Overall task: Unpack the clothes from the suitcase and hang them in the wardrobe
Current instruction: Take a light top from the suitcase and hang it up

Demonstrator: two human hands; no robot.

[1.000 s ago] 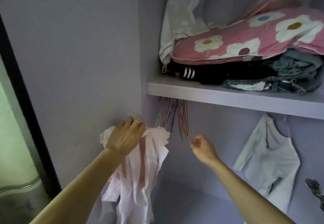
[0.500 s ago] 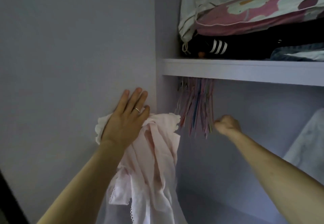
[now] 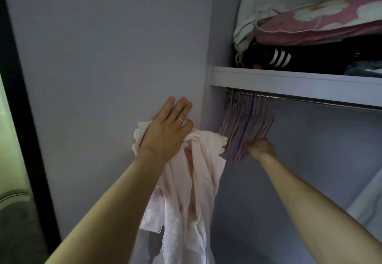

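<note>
A pale pink garment (image 3: pixel 196 181) with lace trim hangs down along the wardrobe's side panel (image 3: pixel 124 56). My left hand (image 3: pixel 165 133) lies flat over its top and presses it against the panel, fingers straight, a ring on one finger. Inside the wardrobe, a bunch of several thin pink and blue hangers (image 3: pixel 246 127) hangs at the left end of the metal rail (image 3: pixel 320 100). My right hand (image 3: pixel 260 147) grips the lower ends of these hangers; its fingertips are hidden behind them.
Above the rail, a shelf (image 3: pixel 289 77) carries a pink floral cushion (image 3: pixel 322 21), a white bag (image 3: pixel 268 1) and a black garment with white stripes (image 3: pixel 279 58). A white garment (image 3: pixel 368 201) hangs at the right edge. A dark frame (image 3: pixel 22 129) runs down the left.
My right hand has gone from reaching in mid-air to the hangers and now grips them. My left hand's fingers have flattened against the panel over the pink garment. The view has moved closer.
</note>
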